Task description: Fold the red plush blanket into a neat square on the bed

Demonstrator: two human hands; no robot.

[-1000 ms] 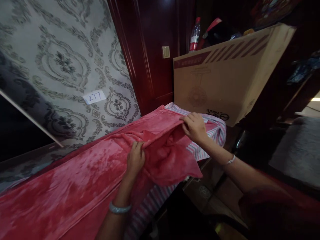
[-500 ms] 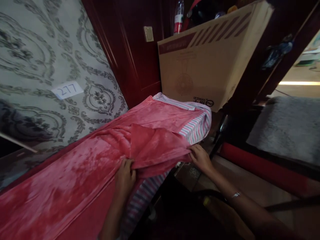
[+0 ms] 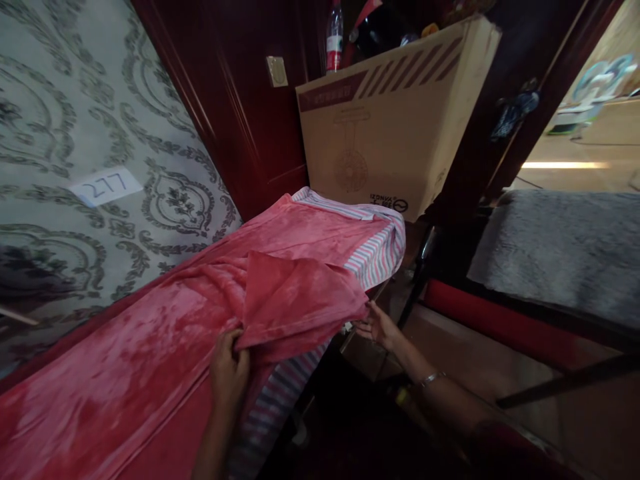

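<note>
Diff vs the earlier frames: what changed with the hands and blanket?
The right hand drew the raised edge of the red plush blanket down toward the near side; the flap now lies folded over. That hand's grip looks looser; whether it has let go is unclear. The left hand still pinches the edge. Unmoved: striped sheet, cardboard box, bottle.

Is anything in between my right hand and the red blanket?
Nothing visible. Your right hand is at a corner of the red blanket, and your left hand holds its folded edge. The cardboard box stands beyond the blanket's far end, apart from both hands.
</note>
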